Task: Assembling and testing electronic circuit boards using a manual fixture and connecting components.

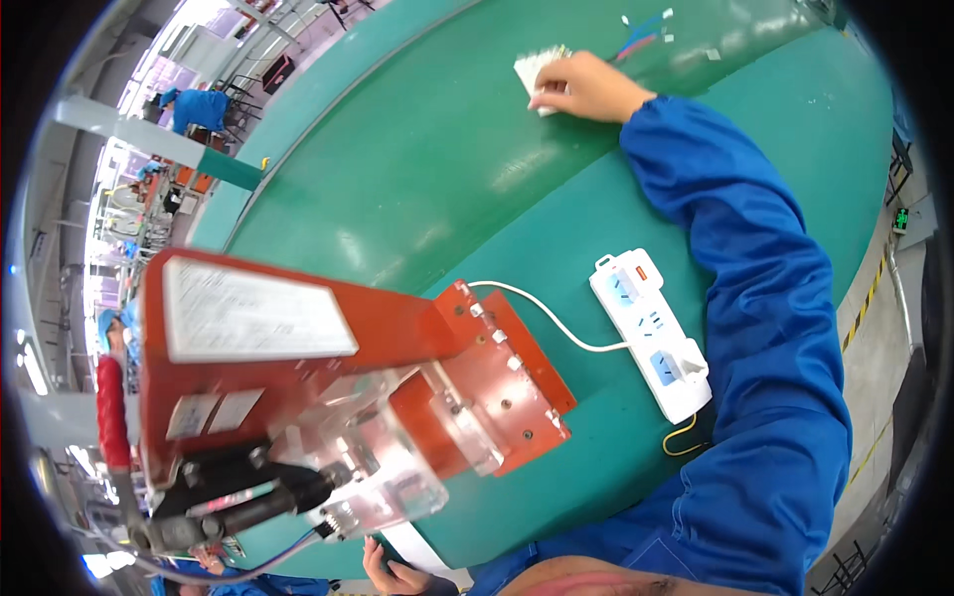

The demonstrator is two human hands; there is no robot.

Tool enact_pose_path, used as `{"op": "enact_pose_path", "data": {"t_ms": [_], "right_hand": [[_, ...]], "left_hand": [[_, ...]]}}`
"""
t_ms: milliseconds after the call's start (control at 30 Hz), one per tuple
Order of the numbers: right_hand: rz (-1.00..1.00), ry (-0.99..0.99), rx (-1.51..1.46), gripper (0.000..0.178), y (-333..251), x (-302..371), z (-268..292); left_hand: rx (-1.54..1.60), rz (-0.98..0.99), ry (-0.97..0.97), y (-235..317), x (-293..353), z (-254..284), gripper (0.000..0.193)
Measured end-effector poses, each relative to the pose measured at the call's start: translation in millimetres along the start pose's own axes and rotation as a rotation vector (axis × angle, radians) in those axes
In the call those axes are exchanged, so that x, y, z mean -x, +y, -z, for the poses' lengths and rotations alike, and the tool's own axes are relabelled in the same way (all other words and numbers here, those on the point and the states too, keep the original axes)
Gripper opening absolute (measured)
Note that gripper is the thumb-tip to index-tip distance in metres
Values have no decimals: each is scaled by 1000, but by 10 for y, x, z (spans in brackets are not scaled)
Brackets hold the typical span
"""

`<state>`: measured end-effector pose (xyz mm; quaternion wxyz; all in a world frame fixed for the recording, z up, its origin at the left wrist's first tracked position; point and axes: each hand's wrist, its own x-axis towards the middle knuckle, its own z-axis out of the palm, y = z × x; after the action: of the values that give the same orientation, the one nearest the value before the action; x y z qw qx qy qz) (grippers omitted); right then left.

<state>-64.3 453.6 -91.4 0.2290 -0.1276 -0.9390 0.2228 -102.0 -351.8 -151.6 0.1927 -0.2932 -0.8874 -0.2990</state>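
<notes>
My right hand (593, 87) reaches far across the green table, its fingers pinched on a white ribbed bundle (532, 68) that lies on the surface. Some motion blur softens the bundle's detail. At the lower edge my left hand (391, 570) shows only in part, its fingers apart and holding nothing I can see. Right beside it is a white flat strip (415, 544), partly behind the fixture. The red metal fixture (397, 323) stands in front of me on the left, with a clear plastic block (383, 477) and a toggle clamp with a red handle (112, 412).
A white power strip (651, 333) lies between the fixture and my right arm, its white cord (556, 323) running to behind the fixture. Blue and pink wires (641, 38) lie at the far edge. Co-workers in blue (199, 109) are at the left, another person's hand (209, 561) lower left.
</notes>
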Motion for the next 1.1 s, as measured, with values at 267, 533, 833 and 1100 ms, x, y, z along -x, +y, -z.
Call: {"op": "enact_pose_path", "data": {"t_ms": [267, 533, 833, 1100], "right_hand": [[-104, 131, 459, 45, -147, 488, -139], [-14, 663, 376, 16, -757, 927, -87], [444, 916, 283, 26, -2481, 1456, 841], [648, 528, 200, 13, -4213, 1882, 1071]], "left_hand": [[86, -24, 294, 630, -152, -304, 25], [250, 6, 293, 684, -248, -202, 21], [673, 76, 122, 850, -644, 366, 18], [39, -1033, 100, 2150, -1558, 580, 51]]}}
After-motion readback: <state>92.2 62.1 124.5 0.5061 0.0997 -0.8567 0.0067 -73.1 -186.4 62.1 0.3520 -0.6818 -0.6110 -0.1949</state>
